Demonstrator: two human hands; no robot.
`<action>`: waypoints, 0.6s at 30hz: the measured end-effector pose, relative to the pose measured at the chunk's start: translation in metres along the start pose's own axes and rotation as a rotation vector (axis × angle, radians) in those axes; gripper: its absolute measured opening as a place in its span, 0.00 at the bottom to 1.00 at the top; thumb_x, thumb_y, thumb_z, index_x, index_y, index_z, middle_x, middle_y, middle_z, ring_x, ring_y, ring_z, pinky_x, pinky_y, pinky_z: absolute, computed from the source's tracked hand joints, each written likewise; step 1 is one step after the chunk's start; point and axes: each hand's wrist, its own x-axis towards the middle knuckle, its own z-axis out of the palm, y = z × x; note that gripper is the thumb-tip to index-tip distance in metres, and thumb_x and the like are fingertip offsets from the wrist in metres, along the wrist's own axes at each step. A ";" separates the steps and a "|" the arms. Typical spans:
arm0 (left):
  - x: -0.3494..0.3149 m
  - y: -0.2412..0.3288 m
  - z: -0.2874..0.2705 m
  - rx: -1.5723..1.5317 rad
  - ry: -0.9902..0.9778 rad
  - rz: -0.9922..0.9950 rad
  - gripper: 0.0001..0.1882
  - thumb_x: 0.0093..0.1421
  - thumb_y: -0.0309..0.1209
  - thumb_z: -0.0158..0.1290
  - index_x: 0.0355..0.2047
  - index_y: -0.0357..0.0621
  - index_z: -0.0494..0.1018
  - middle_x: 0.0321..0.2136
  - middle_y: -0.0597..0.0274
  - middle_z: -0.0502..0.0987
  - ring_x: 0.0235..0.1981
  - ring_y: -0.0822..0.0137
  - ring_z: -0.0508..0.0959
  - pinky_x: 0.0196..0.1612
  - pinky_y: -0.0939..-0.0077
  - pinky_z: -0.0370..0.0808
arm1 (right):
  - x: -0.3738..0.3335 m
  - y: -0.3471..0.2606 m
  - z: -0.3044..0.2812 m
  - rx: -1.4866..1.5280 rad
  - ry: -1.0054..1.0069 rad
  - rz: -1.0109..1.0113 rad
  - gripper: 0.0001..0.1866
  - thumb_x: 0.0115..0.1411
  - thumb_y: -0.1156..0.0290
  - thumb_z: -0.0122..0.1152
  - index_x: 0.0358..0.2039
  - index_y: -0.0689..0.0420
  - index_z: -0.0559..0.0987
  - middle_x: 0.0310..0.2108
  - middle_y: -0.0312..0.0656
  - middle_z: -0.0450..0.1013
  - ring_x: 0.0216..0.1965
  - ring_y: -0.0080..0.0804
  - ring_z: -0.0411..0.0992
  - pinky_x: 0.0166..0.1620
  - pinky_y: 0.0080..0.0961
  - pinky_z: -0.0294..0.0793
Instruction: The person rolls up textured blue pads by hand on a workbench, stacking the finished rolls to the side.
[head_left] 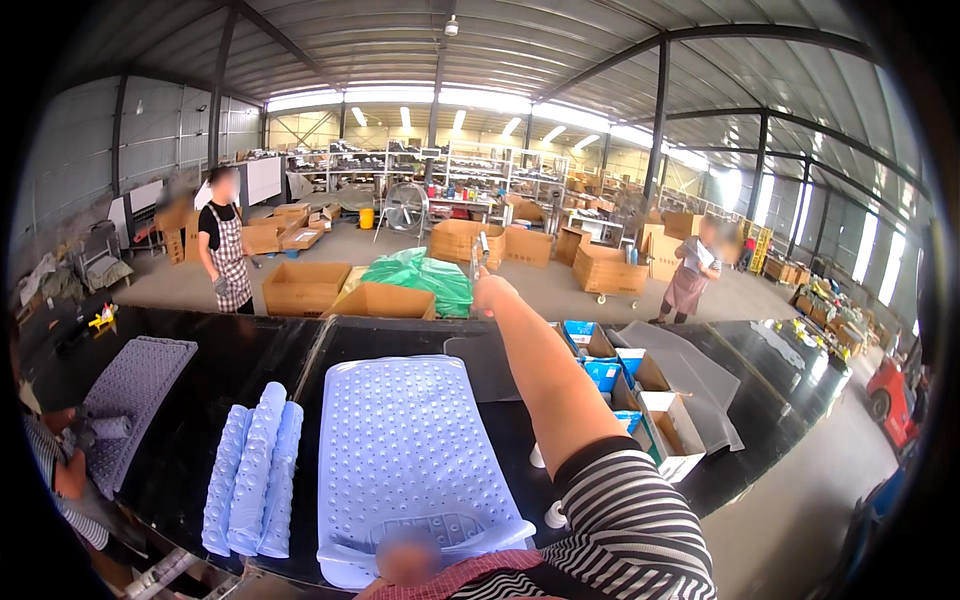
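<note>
My right arm stretches far forward over the table. At its end my right hand point(487, 293) is closed around a slim silver metal tool point(479, 258) pointing up; its exact kind is too small to make out. A light blue bath mat point(405, 430) with rows of raised bumps lies flat before me, its near edge curling up. At that edge is a blurred skin-toned patch, apparently my left hand point(408, 560); its fingers cannot be made out. Left of the mat lie several rolled blue mats point(258, 470), side by side.
Open boxes point(640, 385) and a grey sheet point(690, 380) lie right on the black table point(300, 350). At far left, a co-worker's hand point(72, 472) is beside another mat point(140, 400). Beyond the table are cartons point(305, 288), green plastic point(425, 278) and two standing people.
</note>
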 end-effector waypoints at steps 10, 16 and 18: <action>-0.011 -0.002 -0.026 -0.023 -0.037 -0.086 0.12 0.55 0.37 0.57 0.37 0.45 0.78 0.36 0.55 0.77 0.39 0.53 0.77 0.41 0.55 0.72 | -0.043 -0.020 0.003 0.105 -0.064 -0.011 0.38 0.63 0.70 0.58 0.72 0.58 0.59 0.57 0.47 0.77 0.57 0.45 0.77 0.55 0.41 0.78; 0.005 0.008 -0.018 -0.038 -0.036 -0.031 0.10 0.53 0.36 0.57 0.33 0.45 0.79 0.32 0.56 0.78 0.35 0.53 0.78 0.37 0.54 0.74 | -0.041 0.038 0.010 0.120 -0.079 0.077 0.44 0.61 0.69 0.61 0.75 0.57 0.52 0.57 0.49 0.76 0.57 0.46 0.76 0.56 0.40 0.78; 0.003 0.013 -0.020 -0.038 -0.031 -0.010 0.09 0.53 0.35 0.57 0.31 0.45 0.80 0.31 0.56 0.78 0.34 0.52 0.78 0.35 0.54 0.74 | -0.032 0.043 0.010 0.092 -0.059 0.081 0.43 0.61 0.70 0.61 0.74 0.57 0.54 0.59 0.49 0.75 0.58 0.46 0.76 0.56 0.39 0.77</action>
